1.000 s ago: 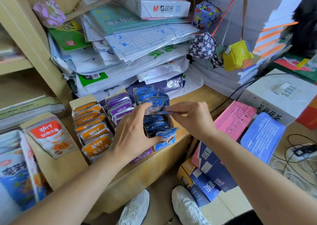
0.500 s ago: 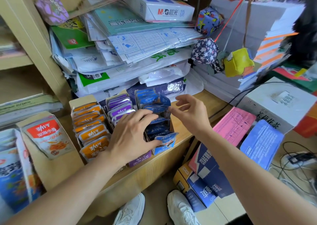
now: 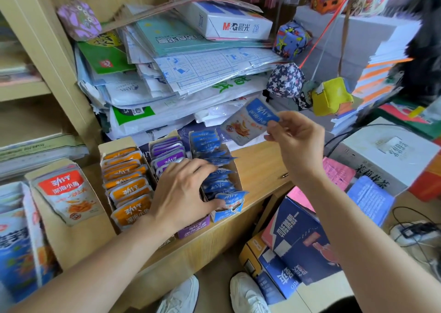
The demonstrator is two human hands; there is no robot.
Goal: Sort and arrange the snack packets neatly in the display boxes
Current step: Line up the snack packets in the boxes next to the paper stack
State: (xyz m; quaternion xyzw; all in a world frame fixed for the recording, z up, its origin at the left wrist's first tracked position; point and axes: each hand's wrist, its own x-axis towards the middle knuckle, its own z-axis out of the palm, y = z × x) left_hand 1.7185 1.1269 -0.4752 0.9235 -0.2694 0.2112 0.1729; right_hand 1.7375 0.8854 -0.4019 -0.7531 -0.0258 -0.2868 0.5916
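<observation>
Bright even daylight, blurred upper right, wide-angle bending

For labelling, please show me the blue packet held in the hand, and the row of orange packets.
blue packet (image 3: pixel 249 123): head view, middle of its face.
orange packets (image 3: pixel 128 185): head view, middle of the row.
</observation>
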